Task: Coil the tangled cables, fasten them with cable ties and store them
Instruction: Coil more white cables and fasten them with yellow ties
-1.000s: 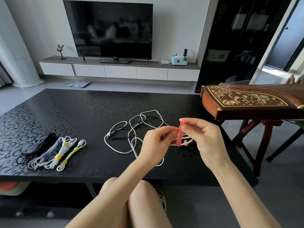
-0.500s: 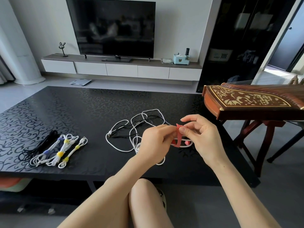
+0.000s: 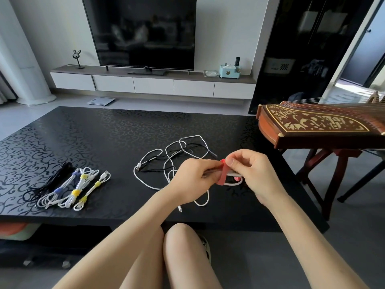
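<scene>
My left hand (image 3: 192, 180) grips a coiled white cable (image 3: 234, 179) just above the black table (image 3: 87, 142). My right hand (image 3: 253, 174) pinches a red cable tie (image 3: 222, 178) that loops around that coil. Behind my hands, a tangle of white and black cables (image 3: 177, 157) lies loose on the table. One white end with a plug (image 3: 180, 209) hangs near the table's front edge. At the left lie several bundled cables (image 3: 70, 187), white ones with yellow and blue ties and a black one.
A wooden zither (image 3: 320, 126) on a stand juts over the table's right end. Beyond the table are a TV (image 3: 143, 32) on a low white cabinet and a scale (image 3: 101, 100) on the floor. My knees sit below the front edge.
The red tie has been drawn closer around the coil, my right fingers shifting on its upper end. The camera tilted slightly; both hands stay in the same spot.
</scene>
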